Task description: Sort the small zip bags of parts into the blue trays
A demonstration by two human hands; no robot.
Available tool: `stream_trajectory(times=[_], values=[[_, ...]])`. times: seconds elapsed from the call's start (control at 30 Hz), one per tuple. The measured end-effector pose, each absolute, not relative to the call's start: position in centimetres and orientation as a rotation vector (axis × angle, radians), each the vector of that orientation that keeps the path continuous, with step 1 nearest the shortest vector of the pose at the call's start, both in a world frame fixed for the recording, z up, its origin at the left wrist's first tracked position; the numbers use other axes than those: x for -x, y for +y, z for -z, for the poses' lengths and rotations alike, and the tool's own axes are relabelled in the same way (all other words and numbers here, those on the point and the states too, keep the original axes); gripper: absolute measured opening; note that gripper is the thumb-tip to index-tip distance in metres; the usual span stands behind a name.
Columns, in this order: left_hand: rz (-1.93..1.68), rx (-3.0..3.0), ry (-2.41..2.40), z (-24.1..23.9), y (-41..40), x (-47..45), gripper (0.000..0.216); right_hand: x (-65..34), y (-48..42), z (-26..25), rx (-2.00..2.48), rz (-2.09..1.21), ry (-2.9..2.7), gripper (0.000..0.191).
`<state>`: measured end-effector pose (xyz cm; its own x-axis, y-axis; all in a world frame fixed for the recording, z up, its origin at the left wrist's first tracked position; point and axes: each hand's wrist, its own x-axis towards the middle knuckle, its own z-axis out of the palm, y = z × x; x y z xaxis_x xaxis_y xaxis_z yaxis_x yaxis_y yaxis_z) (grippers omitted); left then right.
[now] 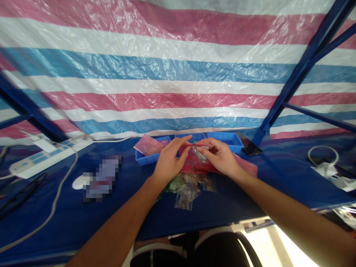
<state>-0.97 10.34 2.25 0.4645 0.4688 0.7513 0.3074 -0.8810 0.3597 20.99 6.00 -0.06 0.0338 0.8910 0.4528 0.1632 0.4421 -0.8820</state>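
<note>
Between my two hands is a pink plastic bag (194,155), its top edge stretched from one hand to the other. My left hand (171,157) pinches the left end of that edge between thumb and fingers. At the opposite end, my right hand (219,155) is closed on the bag, thumb toward me. Something clear and shiny shows at the right thumb; what it is I cannot make out. More pink bags (246,165) lie under and beside the right hand. Just nearer to me is a pile of small clear bags (185,194) with thin brass-coloured pieces inside.
Behind my hands stand blue bins (147,158), the left one with a pink bag on it. A dark phone (250,144) lies at the right. To the left are a power strip (41,157), a cable (59,193) and a white round object (80,181). Striped sheeting (172,74) hangs behind.
</note>
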Motion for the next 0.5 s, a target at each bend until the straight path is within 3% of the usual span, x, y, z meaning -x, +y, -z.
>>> stream_trajectory(times=[0.13,0.33,0.4,0.5], values=[[-1.431,-2.478,0.746,-2.2,10.5,1.0,0.036,-20.7,6.0,-0.1,0.908,-0.866,-1.399,0.043],[-1.57,-2.528,0.785,-2.4,10.3,0.9,0.019,-20.7,6.4,0.2,0.948,-0.606,-1.261,0.034],[-1.397,-2.527,0.664,-2.2,10.1,0.7,0.027,-20.6,6.1,0.1,0.955,-0.607,-1.295,0.035],[-1.177,-2.505,0.567,-1.9,9.8,0.3,0.056,-20.3,5.2,-0.6,0.942,-0.744,-1.419,0.037]])
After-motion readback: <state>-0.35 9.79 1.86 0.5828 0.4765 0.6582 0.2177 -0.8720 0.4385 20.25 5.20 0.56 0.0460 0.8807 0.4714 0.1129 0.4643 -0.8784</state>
